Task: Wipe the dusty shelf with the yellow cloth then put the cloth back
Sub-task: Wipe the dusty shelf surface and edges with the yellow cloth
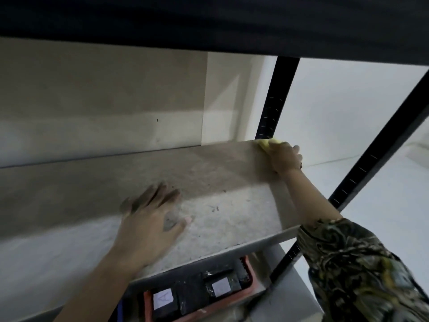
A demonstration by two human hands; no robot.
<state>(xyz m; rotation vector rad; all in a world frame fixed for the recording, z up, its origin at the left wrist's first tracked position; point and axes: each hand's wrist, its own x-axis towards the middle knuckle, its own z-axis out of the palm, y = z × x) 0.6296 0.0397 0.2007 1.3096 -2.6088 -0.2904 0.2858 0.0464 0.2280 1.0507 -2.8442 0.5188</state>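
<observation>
Yellow cloth (267,144) lies bunched under the right hand (284,156), whose curled fingers grip it at the shelf's (209,182) far right corner, right of centre, dusty board stretching leftward toward the blurred, open-fingered left hand (151,219), pale wall behind.

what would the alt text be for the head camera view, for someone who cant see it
A person's right hand presses a yellow cloth into the far right corner of a dusty shelf, while the left hand, fingers spread and blurred, is over the shelf's front. Below, a red tray holds dark packets with white labels.
</observation>
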